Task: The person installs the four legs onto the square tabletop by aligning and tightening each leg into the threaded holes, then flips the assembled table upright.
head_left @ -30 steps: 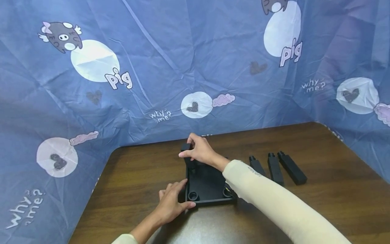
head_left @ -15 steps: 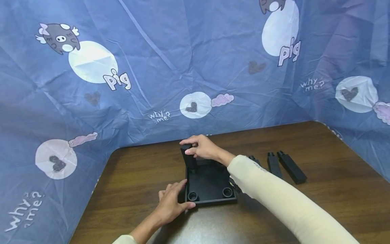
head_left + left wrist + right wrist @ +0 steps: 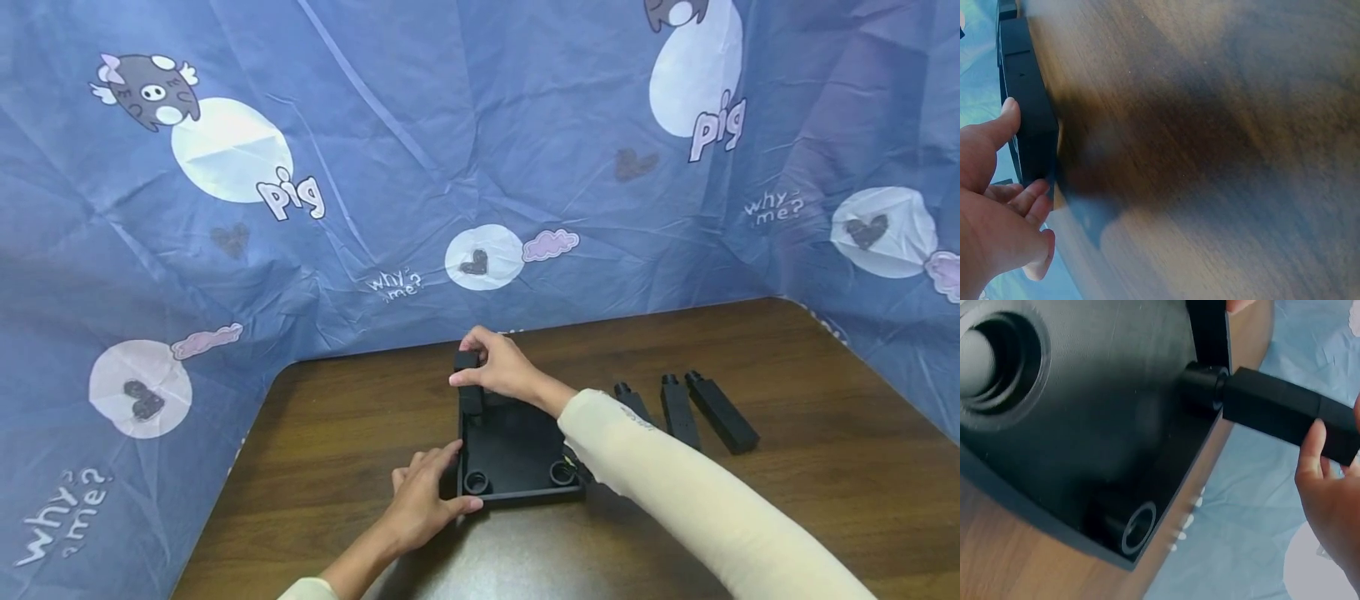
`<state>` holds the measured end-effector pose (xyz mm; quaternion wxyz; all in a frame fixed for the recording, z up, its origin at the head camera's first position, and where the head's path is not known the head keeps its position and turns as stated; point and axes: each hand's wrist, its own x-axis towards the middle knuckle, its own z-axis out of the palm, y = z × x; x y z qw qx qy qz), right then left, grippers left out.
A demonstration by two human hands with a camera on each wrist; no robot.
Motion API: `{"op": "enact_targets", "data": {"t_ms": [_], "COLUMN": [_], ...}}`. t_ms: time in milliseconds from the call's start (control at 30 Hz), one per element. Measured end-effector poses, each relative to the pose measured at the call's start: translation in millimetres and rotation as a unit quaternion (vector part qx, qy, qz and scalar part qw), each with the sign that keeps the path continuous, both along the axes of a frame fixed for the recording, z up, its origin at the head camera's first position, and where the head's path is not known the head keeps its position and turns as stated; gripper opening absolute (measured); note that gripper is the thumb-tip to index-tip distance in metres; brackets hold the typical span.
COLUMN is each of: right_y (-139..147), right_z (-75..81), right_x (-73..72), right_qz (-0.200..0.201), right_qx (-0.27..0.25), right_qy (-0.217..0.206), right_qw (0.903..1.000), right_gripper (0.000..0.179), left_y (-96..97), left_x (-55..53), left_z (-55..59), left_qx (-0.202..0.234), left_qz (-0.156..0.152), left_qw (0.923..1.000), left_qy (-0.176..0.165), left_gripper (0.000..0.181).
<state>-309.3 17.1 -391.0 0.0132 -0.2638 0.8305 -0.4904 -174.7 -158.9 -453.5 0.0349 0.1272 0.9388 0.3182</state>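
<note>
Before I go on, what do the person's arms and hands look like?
The right arm wears a long cream sleeve with small dark lettering near the cuff. At the left arm, only a bit of cream cuff shows. The left hand and right hand are ungloved.

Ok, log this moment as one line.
right hand: grips black block, end at socket | left hand: touches corner of black tray | three more black blocks: lying on table
</note>
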Motion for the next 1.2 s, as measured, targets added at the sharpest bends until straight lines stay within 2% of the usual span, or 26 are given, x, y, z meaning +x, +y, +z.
{"op": "enact_targets", "data": {"t_ms": [167, 300, 400, 500, 633, 733, 800, 900, 1033, 1133, 1200], "right_y": [9, 13, 14, 12, 9, 7, 7, 10, 16, 20, 21], "right_z": [6.6, 10.5, 10.9, 8.2, 2.1, -1.0, -2.2, -2.1, 1.4, 4.7, 5.9], "right_x": [-5.4, -9.7, -10.4, -8.9, -5.3, -4.2, -5.1, -7.1, -10.5, -13.6, -14.0], "right_qz": [0.069, 0.093, 0.081, 0.044, -0.006, -0.017, -0.004, 0.040, 0.103, 0.125, 0.125], "right_qx": [0.009, 0.026, 0.014, 0.001, 0.004, -0.001, -0.014, -0.013, -0.008, -0.009, -0.010], "right_qy": [-0.046, -0.080, -0.075, -0.050, -0.031, -0.034, -0.044, -0.063, -0.112, -0.137, -0.138], "right_qw": [0.9965, 0.9921, 0.9938, 0.9978, 0.9995, 0.9993, 0.9989, 0.9971, 0.9884, 0.9827, 0.9825], "right_gripper": [0.049, 0.042, 0.034, 0.027, 0.039, 0.044, 0.043, 0.046, 0.052, 0.046, 0.042], "left_y": [-0.4, -0.3, 0.2, 1.2, 2.5, 3.1, 3.1, 2.4, 1.0, 0.3, 0.3], "left_x": [0.6, 0.3, -0.2, -1.2, -2.0, -2.3, -2.4, -1.6, -0.3, -0.3, -0.6], "left_z": [-0.1, -0.5, -0.5, -0.5, -0.1, 0.2, 0.4, 0.7, 0.9, 0.6, 0.7], "left_qx": [0.000, -0.004, -0.007, -0.007, -0.007, -0.009, -0.009, -0.011, -0.014, -0.012, -0.011], "left_qz": [0.001, 0.002, -0.001, -0.006, -0.012, -0.012, -0.010, -0.006, -0.003, -0.003, -0.003], "left_qw": [1.0000, 0.9999, 0.9996, 0.9995, 0.9995, 0.9993, 0.9993, 0.9993, 0.9995, 0.9996, 0.9997], "left_qy": [0.003, 0.014, 0.026, 0.030, 0.028, 0.033, 0.036, 0.035, 0.028, 0.024, 0.022], "left_gripper": [0.081, 0.080, 0.080, 0.080, 0.080, 0.081, 0.080, 0.080, 0.080, 0.080, 0.080]}}
